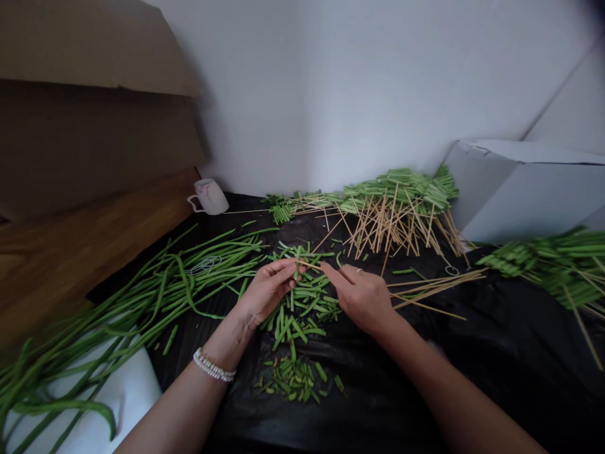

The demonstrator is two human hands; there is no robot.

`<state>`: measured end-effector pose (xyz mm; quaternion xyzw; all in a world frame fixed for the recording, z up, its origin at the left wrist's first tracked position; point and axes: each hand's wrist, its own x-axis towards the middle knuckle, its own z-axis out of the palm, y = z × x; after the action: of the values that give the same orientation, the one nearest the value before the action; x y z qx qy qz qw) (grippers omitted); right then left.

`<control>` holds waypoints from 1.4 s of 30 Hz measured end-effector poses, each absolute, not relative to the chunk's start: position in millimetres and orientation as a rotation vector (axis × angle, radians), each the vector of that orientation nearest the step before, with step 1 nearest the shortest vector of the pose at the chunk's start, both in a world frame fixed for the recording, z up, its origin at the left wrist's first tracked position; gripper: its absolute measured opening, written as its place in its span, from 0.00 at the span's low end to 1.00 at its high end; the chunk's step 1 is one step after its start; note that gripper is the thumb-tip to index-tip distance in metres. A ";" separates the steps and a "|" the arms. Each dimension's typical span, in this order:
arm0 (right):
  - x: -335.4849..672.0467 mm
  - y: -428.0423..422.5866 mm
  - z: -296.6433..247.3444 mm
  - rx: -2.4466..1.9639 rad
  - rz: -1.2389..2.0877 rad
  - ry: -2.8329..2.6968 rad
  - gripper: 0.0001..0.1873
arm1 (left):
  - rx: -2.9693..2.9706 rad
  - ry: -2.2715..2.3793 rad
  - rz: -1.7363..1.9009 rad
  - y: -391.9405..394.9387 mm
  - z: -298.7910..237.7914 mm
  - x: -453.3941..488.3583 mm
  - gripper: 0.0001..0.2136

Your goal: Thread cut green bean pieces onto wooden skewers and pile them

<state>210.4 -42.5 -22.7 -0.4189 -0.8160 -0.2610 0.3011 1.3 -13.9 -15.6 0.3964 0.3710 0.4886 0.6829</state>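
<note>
Left hand (270, 284) pinched bean piece (297, 271), long way near to far. Right hand (363, 295), grip closed on stick (311, 265), held it crosswise, tip at bean piece.

Skewers (388, 221): smooth wood. Sheet (373, 394): glossy plastic. Brown box (94, 47): matt cardboard.

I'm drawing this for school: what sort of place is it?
Probably a makeshift indoor food-prep corner: a black sheet with chopped green pieces on it, and a pile of loaded skewers.
</note>
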 end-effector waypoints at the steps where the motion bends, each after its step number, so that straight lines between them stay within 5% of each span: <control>1: 210.5 -42.5 -22.7 -1.118 -0.687 -2.168 0.21 | 0.883 0.832 1.100 -13.9 -15.5 1.3 0.10; 24: 210.5 -42.5 -24.3 -1.224 -0.687 -2.212 0.21 | 1.027 1.033 1.235 -11.2 -19.7 1.4 0.11; 35: 211.8 -40.6 -26.4 -1.355 -0.626 -2.230 0.21 | 2.421 1.334 0.911 -9.7 -29.2 -3.6 0.15; 42: 211.1 -41.0 -25.9 -1.325 -0.640 -2.224 0.20 | 2.572 1.411 0.749 -8.2 -35.4 -4.5 0.15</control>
<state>211.1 -41.0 -25.9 -0.4831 -0.8106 -0.2331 0.2351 -4.5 -8.2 -35.4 0.8482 0.4651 0.2469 0.0569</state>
